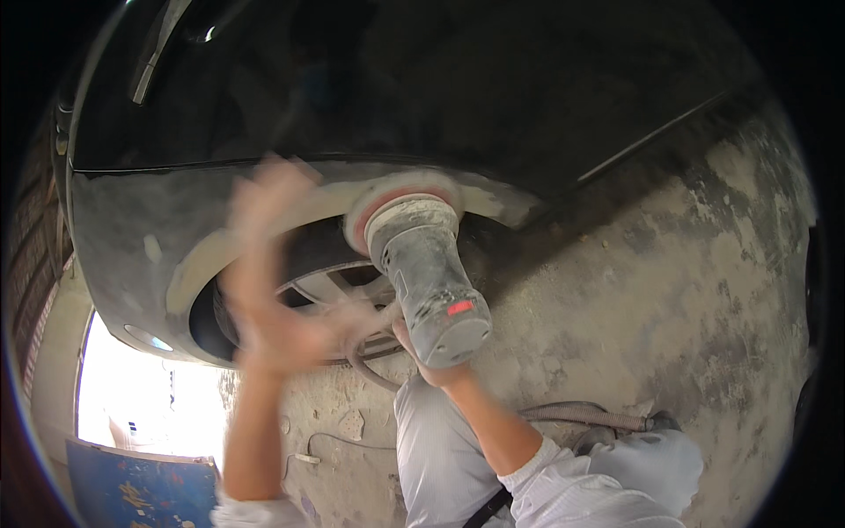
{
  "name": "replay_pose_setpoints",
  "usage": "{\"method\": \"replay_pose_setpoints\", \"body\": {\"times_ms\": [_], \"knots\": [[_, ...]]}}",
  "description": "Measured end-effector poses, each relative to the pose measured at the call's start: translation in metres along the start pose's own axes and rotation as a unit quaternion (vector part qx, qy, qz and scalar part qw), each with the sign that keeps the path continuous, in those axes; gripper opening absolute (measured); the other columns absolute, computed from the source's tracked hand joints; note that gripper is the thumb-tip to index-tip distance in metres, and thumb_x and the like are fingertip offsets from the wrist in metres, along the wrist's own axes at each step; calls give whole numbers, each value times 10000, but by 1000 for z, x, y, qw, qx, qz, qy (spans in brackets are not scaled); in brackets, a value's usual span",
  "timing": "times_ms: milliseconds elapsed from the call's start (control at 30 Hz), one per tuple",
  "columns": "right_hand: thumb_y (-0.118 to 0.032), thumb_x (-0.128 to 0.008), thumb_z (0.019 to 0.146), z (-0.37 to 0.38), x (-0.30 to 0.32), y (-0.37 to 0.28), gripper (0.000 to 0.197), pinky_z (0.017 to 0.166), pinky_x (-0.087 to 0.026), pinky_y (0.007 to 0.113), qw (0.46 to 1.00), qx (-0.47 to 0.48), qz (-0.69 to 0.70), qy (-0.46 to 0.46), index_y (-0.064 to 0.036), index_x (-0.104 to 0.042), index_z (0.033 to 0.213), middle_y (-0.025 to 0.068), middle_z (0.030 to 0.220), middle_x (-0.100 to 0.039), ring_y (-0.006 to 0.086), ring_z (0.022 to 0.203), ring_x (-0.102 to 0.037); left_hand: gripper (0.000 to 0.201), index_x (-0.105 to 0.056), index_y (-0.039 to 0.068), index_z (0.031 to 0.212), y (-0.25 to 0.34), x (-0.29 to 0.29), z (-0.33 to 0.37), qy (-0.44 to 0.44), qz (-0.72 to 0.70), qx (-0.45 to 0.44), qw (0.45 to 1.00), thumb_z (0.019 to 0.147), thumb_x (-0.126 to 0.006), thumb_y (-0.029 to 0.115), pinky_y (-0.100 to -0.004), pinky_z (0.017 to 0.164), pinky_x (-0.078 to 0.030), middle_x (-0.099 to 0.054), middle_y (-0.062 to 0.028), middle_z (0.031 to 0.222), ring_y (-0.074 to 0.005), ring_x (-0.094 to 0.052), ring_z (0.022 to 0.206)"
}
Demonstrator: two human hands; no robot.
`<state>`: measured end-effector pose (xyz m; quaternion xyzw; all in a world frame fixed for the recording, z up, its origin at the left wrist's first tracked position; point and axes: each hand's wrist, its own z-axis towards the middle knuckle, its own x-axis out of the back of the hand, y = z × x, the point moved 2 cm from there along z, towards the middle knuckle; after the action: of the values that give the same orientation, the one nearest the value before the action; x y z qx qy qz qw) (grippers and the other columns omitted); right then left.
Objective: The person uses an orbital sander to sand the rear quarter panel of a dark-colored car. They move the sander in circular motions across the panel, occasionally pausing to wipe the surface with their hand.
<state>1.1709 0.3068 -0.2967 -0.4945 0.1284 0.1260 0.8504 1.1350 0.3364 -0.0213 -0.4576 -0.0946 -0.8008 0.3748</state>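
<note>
My right hand (431, 363) is wrapped round a dusty grey power sander (427, 273) from below; the tool's body hides most of its fingers. The sander's round pad (359, 216), with a reddish rim, lies against the wheel arch of a black car. My left hand (268, 282) is blurred by motion in front of the wheel, left of the sander. Its fingers stretch upward and its thumb points out to the right, with nothing seen in it. Around the arch the sanded fender (119, 224) is dull grey, with a pale band (198, 268) along the edge.
Below the arch stands the car's wheel (339, 286) with light spokes. A hose (370, 378) curves below the sander, and a ribbed hose (590, 414) lies by my leg. A thin cable (352, 440) crosses the stained concrete floor (634, 282). A blue panel (141, 484) stands at lower left.
</note>
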Motion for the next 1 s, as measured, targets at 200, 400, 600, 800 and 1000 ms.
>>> {"method": "replay_pose_setpoints", "body": {"times_ms": [200, 400, 600, 800, 1000], "knots": [[-173, -968, 766, 18, -6, -29, 599, 806, -635, 465, 989, -20, 133, -56, -33, -722, 1294, 170, 1025, -817, 377, 916, -808, 566, -653, -63, 1406, -66, 61, 152, 57, 380, -18, 923, 997, -861, 269, -395, 1053, -541, -702, -174, 1321, -267, -680, 1236], [-214, -994, 687, 21, -19, -63, 658, 777, -608, 535, 994, -20, -15, -104, -27, -653, 1218, 201, 1034, -775, 458, 916, -772, 646, -715, -77, 1145, -32, 43, 196, 3, 267, 164, 950, 735, -1045, 297, -436, 807, -550, -734, -166, 911, -286, -705, 857], [-175, -978, 690, 18, -3, -66, 719, 769, -594, 558, 996, -44, -41, -62, -1, -587, 1268, 225, 1033, -766, 483, 905, -767, 605, -757, -97, 924, -37, 52, 217, -53, 385, 216, 896, 680, -1063, 365, -449, 847, -601, -800, -246, 897, -354, -808, 899], [-175, -960, 710, 47, -35, -123, 795, 785, -596, 587, 982, -22, -101, -157, 43, -515, 1331, 249, 1003, -776, 465, 908, -791, 699, -781, -61, 943, -13, 63, 214, -49, 462, 144, 873, 683, -1049, 531, -523, 901, -629, -813, -260, 943, -450, -806, 985], [-110, -899, 769, 81, -80, -182, 518, 798, -622, 540, 983, 13, -84, -163, 16, -601, 1174, 260, 947, -784, 452, 868, -794, 779, -746, -98, 1207, 50, 79, 193, -48, 463, 17, 885, 730, -1042, 442, -535, 976, -612, -796, -296, 1105, -474, -779, 1085]]}}
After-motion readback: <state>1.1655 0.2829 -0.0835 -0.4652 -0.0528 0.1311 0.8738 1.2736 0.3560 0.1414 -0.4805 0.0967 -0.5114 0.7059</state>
